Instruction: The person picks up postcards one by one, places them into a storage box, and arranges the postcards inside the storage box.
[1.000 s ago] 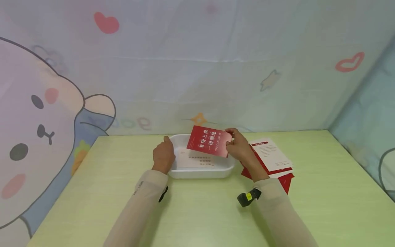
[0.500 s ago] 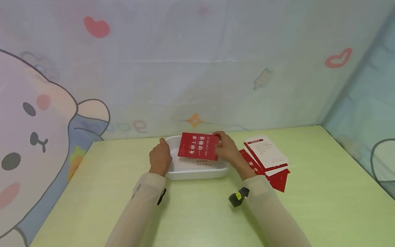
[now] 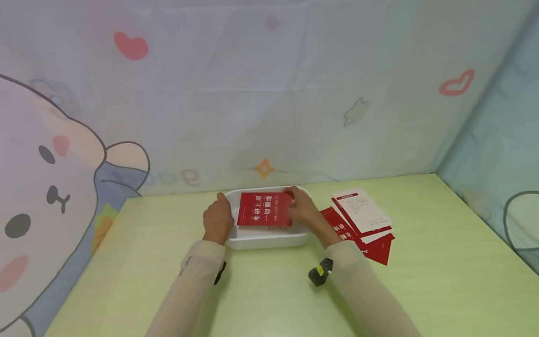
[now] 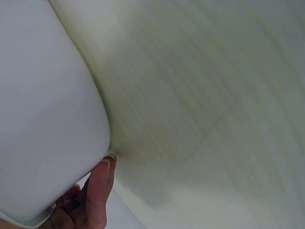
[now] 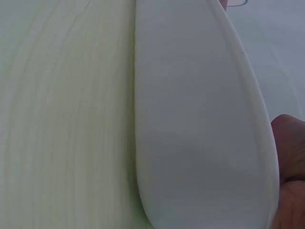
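We judge this the laying-in step: our right grip (image 3: 301,207) pinches the red card (image 3: 261,209), which reaches leftward from it within the white tray (image 3: 267,243); our left grip (image 3: 217,219) holds the rim. Next calls for a gentle, flat release.

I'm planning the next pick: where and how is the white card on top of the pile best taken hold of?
Probably by its right long edge, with the right hand coming in from the right: the white card lies flat, and red cards show past its left and near edges, while none plainly sticks out past that right edge.
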Motion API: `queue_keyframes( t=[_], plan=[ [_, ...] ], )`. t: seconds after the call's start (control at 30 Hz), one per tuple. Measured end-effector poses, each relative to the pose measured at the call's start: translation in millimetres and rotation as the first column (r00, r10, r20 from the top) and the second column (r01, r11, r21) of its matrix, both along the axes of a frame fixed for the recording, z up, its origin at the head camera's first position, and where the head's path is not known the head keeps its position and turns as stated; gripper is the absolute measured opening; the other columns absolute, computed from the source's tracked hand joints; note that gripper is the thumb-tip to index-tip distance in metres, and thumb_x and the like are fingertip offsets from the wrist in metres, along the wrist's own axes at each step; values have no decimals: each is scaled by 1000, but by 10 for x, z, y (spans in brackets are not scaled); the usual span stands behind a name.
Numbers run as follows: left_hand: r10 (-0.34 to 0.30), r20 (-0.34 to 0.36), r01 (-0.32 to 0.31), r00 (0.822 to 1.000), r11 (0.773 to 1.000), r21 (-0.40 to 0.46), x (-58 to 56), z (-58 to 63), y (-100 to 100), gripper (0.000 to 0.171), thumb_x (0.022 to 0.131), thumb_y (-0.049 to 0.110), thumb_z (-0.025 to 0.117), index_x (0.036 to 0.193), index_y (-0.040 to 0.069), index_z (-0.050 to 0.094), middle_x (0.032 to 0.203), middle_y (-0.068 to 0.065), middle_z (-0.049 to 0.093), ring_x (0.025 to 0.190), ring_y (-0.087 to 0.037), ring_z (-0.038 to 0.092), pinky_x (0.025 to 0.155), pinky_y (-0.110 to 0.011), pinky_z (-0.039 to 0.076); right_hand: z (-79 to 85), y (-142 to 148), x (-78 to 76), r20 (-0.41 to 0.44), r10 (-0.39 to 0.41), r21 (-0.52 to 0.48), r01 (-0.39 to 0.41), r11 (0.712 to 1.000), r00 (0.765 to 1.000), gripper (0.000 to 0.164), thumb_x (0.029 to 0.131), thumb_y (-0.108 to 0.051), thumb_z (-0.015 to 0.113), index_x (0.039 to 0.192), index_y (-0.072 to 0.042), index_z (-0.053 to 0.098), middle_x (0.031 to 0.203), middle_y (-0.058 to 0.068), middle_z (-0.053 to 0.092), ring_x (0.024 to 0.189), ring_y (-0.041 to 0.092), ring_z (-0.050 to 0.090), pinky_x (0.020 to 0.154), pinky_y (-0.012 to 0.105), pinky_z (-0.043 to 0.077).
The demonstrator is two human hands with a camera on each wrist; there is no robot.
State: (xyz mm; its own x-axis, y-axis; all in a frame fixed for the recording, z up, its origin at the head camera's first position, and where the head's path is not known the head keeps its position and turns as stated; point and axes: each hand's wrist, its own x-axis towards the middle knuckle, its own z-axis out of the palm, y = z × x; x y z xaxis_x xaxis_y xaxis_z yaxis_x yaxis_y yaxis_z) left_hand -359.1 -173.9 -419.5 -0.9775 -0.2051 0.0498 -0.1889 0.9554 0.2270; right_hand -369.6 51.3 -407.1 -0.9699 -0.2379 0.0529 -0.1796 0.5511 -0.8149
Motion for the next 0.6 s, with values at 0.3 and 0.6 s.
queue_keyframes(
  t=[0.3,0.6],
  plan=[
    [4,-10,-4,1000,1000,-12,3,-68,-20,37,91,6,62,122,-5,45,94,-20,70,82,-32,72,74,-44,60,-65,-124,11,-6,-22,184,23,983,1000,69,76,7,60,143,-3,46,136,21,56,122,34,53,104,47,48],
    [4,-6,-4,1000,1000,-18,-18,-39,-21,41,91,7,63,126,-5,44,98,-19,70,85,-31,72,78,-44,60,-65,-171,76,-44,-15,295,27,955,999,65,84,-6,64,146,-1,44,135,22,59,122,35,56,109,49,44]
  ],
)
